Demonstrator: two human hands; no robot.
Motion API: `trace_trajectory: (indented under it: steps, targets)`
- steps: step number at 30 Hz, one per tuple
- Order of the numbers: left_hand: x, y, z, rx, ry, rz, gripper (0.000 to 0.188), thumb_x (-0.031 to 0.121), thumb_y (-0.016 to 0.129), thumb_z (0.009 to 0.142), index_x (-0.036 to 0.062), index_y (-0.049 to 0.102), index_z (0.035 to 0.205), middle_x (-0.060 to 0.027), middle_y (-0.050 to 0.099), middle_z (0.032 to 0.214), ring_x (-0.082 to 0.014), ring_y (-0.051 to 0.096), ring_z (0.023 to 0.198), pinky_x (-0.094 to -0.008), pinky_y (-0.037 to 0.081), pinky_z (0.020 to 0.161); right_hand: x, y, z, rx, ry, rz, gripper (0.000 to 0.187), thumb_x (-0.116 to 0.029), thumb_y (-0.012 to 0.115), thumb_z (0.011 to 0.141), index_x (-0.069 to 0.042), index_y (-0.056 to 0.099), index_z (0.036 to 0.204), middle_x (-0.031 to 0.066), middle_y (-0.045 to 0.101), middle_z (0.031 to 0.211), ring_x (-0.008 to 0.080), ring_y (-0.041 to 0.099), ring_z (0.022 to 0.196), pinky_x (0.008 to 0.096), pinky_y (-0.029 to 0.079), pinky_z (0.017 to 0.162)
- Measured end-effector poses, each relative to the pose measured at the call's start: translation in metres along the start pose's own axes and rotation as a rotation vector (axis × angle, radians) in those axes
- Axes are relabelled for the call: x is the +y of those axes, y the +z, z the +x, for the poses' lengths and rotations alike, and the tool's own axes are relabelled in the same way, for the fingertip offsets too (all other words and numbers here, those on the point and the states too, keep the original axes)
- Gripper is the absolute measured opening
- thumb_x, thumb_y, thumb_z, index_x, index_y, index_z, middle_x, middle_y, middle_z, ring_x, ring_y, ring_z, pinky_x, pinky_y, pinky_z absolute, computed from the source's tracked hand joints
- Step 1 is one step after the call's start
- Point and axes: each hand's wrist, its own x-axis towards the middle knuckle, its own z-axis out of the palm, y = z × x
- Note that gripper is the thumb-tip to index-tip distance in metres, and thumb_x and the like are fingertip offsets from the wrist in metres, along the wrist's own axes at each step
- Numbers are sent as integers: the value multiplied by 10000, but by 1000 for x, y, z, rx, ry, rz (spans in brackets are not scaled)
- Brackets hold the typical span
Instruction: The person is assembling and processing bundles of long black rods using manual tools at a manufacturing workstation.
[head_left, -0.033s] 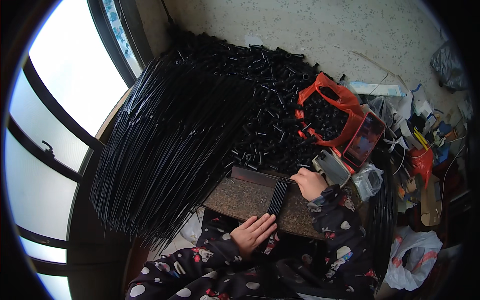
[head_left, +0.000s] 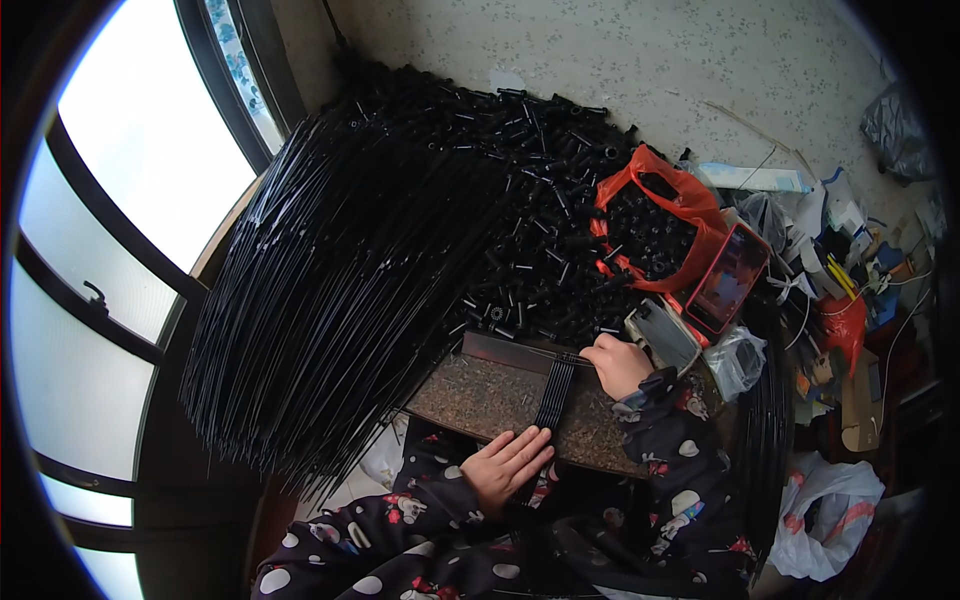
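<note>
We see a flat band of thin black rods (head_left: 554, 393), laid side by side, matte and straight, lying across a speckled brown board (head_left: 480, 395) on the lap. Left hand (head_left: 508, 465) rests flat on the band's near end, fingers spread. Right hand (head_left: 617, 364) pinches its far end, fingers curled. Loose black tubes (head_left: 545, 200) heaped beyond.

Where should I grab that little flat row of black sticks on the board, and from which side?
Probably at its two ends. The row of black sticks lies flat and narrow across the speckled board, so pinch the far end from the right, where the right hand sits, and steady the near end from below, where the left hand rests.
</note>
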Motion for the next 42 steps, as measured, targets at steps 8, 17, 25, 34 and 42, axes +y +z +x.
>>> trace_trajectory:
  steps: [8, 17, 25, 34, 42]
  targets:
    - [-1, -2, -2, 30, -6, 5, 755, 256, 520, 660, 18, 277, 1334, -170, 245, 1403, -282, 260, 1297, -391, 235, 1025, 22, -28, -24, 126, -236, -239, 157, -73, 512, 748, -98, 609, 869, 57, 511, 765, 271, 558, 683, 372, 457, 596]
    - [-1, 0, -2, 29, 8, -20, 783, 255, 525, 638, 18, 268, 1339, -172, 245, 1402, -280, 259, 1298, -389, 231, 1028, 22, -19, -14, 9, -57, -74, 196, -84, 537, 738, -131, 623, 907, 57, 518, 791, 270, 559, 677, 374, 458, 599]
    - [0, -10, 2, 38, 34, -191, 889, 550, 585, 676, 0, 297, 1313, -195, 228, 1395, -318, 229, 1296, -422, 225, 1023, 0, -7, 9, -167, 106, 3, 205, -80, 603, 739, -90, 627, 942, 86, 534, 856, 287, 550, 782, 345, 457, 666]
    - [-3, 8, -7, 161, 79, -124, 887, 606, 587, 655, 12, 364, 1275, -214, 241, 1381, -336, 242, 1285, -449, 230, 1018, -176, -66, -87, -323, -149, 1265, 477, -199, 589, 828, 26, 425, 1216, 182, 542, 1134, 280, 501, 1102, 326, 368, 948]
    - [41, -25, 14, 290, 99, 39, 640, 330, 662, 627, 109, 479, 1199, -199, 349, 1330, -339, 319, 1252, -489, 276, 988, -233, -129, -158, 591, -176, 999, 349, -297, 473, 893, 44, 543, 859, 171, 623, 700, 283, 635, 668, 447, 524, 653]
